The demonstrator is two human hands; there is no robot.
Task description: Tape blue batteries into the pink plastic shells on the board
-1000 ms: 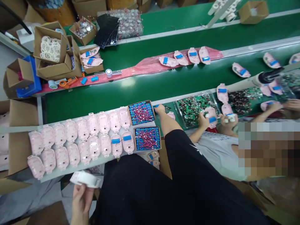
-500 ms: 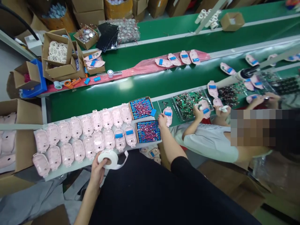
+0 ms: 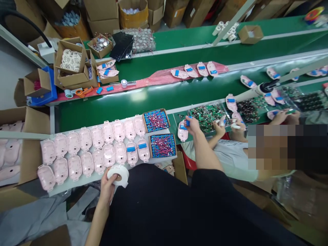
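My left hand (image 3: 107, 189) holds a roll of white tape (image 3: 118, 175) at the near edge of a white board (image 3: 89, 184), with a short tail of tape hanging down. My right hand (image 3: 193, 125) pinches a small blue battery cell (image 3: 188, 122) just above a pink plastic case (image 3: 182, 132), which has a blue strip on it. Several more pink cases (image 3: 109, 154) lie in rows on the board. Two cardboard trays of blue cells with red wires (image 3: 156, 120) (image 3: 163, 145) sit at the board's right end, left of my right hand.
A co-worker's hands (image 3: 219, 128) work beside my right hand, next to a plastic tray of green circuit boards (image 3: 207, 114). A green conveyor belt (image 3: 102, 112) runs behind the board. Cardboard boxes (image 3: 69, 65) stand at the far left.
My right hand has moved up and right from the cell trays to the pink case, now with a blue cell in it. The tape roll stays in my left hand, its loose tail shorter.
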